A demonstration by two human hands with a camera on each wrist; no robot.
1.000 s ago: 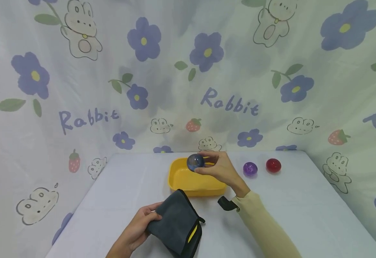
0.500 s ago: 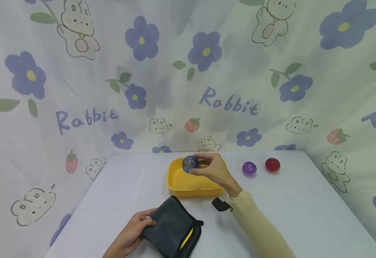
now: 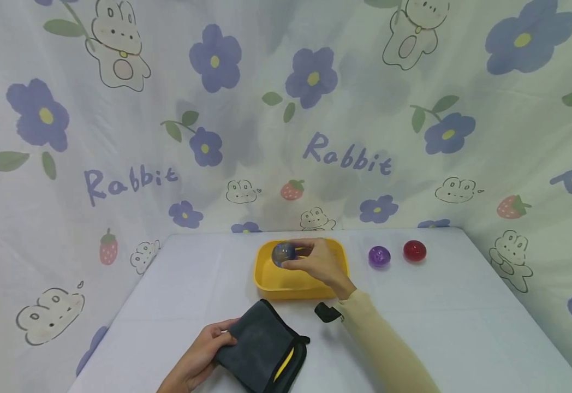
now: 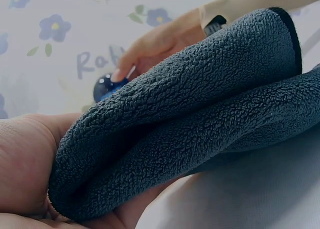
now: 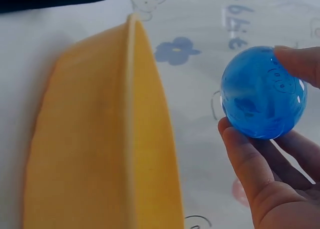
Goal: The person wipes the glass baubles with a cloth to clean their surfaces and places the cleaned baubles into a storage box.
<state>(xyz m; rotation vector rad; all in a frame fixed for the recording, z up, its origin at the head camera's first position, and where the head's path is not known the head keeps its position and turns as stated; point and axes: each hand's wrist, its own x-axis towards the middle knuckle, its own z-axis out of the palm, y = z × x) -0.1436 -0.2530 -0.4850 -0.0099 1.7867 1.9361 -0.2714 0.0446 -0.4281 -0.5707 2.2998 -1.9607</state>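
Above the yellow tub (image 3: 296, 295), my right hand (image 3: 317, 265) pinches a clear blue ball (image 3: 283, 255) between thumb and fingertips. In the right wrist view the blue ball (image 5: 263, 92) shows see-through, beyond the tub's rim (image 5: 131, 114). Closer to me, my left hand (image 3: 204, 349) grips a folded dark grey cloth (image 3: 261, 344) with black edging and a small loop; a bit of yellow shows inside its fold. The left wrist view shows the fluffy pile of the cloth (image 4: 185, 99) bent over, with the fingers partly hidden under it.
On the white tabletop (image 3: 438, 327), right of the tub, lie a purple ball (image 3: 379, 256) and a red ball (image 3: 415, 251). A patterned curtain (image 3: 266, 142) with flowers and rabbits hangs at the back and sides. A black band (image 3: 327, 312) sits at the right wrist.
My right hand has carried the blue ball slightly left and lower over the tub. The left hand and cloth have shifted a little left and down.
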